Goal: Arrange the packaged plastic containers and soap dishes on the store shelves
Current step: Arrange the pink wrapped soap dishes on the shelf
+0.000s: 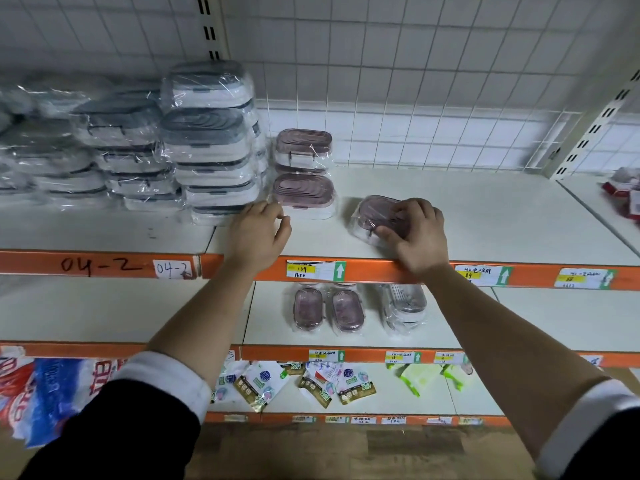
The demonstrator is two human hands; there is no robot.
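The right hand (412,233) grips a loose pink box (375,214) in shrink wrap, fingers curled over the lid & thumb on the near side. The box sits on the top shelf (485,216), skewed and close to the front lip, apart from the front pink box (304,195) to its left. The left hand (258,233) is at that box's left corner w/ fingers loosely curled. Can't tell if they pinch the film or just touch it.

Risks from here:

1. Slip. The wrap looks slick & baggy, and the hold is mostly from above. If lifted fast, the box could prob. shift inside the film and drop. It's so near the lip that a fall would go past the orange edge (398,271) onto the soap dishes (308,310) on the shelf below, or to the floor.

2. Crooked row. The box is angled vs. the other 2 pink ones. If pushed left w/o squaring first, it could knock the front pink box off line or end up crooked.

3. Topple. The grey stacks (207,150) are tall, uneven & wrapped in the same slippery film, and they touch the pink ones. A tug on the film by the left hand, or a shove through the row, could slide the top packs off.

4. Stacking. The back pink stack (304,150) is already 2 high. Wrapped lid on wrapped base gives little friction, so a box set off-centre could slide off.
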